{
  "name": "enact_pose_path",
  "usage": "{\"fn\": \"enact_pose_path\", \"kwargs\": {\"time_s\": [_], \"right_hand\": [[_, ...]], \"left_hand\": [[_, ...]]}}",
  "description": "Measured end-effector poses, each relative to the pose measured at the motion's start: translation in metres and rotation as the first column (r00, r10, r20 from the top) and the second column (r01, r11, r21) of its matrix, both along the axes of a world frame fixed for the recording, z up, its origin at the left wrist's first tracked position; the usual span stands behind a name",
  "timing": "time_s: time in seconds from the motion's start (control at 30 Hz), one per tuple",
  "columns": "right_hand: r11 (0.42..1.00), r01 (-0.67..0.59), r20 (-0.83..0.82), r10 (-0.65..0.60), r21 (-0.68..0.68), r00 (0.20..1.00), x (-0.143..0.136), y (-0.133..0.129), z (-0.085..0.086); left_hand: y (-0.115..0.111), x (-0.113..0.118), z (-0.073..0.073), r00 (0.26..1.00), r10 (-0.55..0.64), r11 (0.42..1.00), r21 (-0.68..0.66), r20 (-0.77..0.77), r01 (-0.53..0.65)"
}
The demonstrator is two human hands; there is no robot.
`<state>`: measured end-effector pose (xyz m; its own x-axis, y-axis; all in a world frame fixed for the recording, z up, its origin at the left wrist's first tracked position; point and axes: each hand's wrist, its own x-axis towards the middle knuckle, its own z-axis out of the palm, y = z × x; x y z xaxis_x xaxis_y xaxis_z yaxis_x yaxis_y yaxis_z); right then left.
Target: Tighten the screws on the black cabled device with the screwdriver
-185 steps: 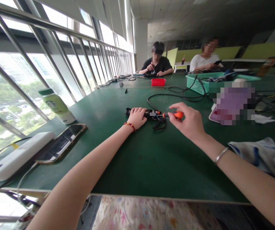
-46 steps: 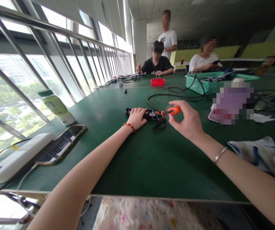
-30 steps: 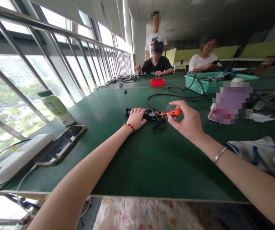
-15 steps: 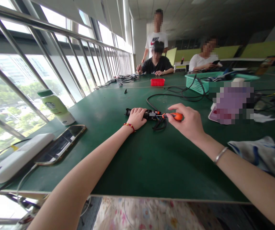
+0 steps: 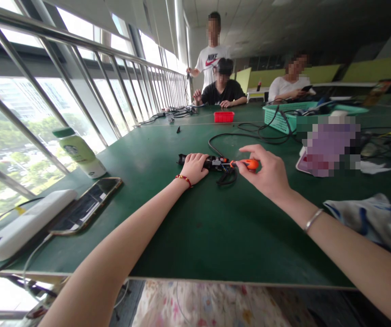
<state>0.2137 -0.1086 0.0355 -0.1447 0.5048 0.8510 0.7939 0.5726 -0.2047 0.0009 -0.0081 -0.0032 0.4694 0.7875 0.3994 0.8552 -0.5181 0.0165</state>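
On the green table lies a black cylindrical device (image 5: 215, 162), with thin wires and a black cable showing at its right end. My left hand (image 5: 195, 168) is wrapped over its middle and grips it against the table. An orange-handled screwdriver (image 5: 253, 164) lies almost level, its shaft reaching left onto the device's right end. My right hand (image 5: 265, 170) has its thumb at the front of the orange handle, and the index finger is arched above it; the other fingers are curled behind the handle.
A red box (image 5: 223, 117) and a turquoise basket (image 5: 277, 119) with cables stand farther back. At left are a bottle (image 5: 79, 152), a phone (image 5: 88, 206) and a white power strip (image 5: 28, 222). A cloth (image 5: 369, 218) lies right. Three people are beyond.
The orange handle and my right fingers have shifted very slightly left and up. My left hand stays put. The standing person has moved left and raised a hand.
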Motion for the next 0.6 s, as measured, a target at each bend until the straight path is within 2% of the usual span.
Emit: {"fn": "enact_pose_path", "kwargs": {"time_s": [0.17, 0.37, 0.6], "right_hand": [[0.995, -0.091, 0.015, 0.091, 0.043, 0.996, -0.0006, -0.0014, 0.0018], [1.000, 0.016, 0.044, -0.016, -0.003, 0.999, -0.0010, -0.0015, 0.0009], [0.995, -0.100, 0.030, 0.100, 0.014, 0.995, -0.0007, -0.0020, 0.0024]], "left_hand": [[-0.0017, 0.0004, 0.0013, 1.000, 0.000, 1.000, -0.008, 0.001, 0.000], [-0.0020, 0.0007, 0.0017, 1.000, 0.001, 1.000, -0.011, 0.004, -0.001], [-0.0018, 0.0008, 0.0016, 1.000, 0.004, 1.000, -0.007, 0.001, -0.004]]}}
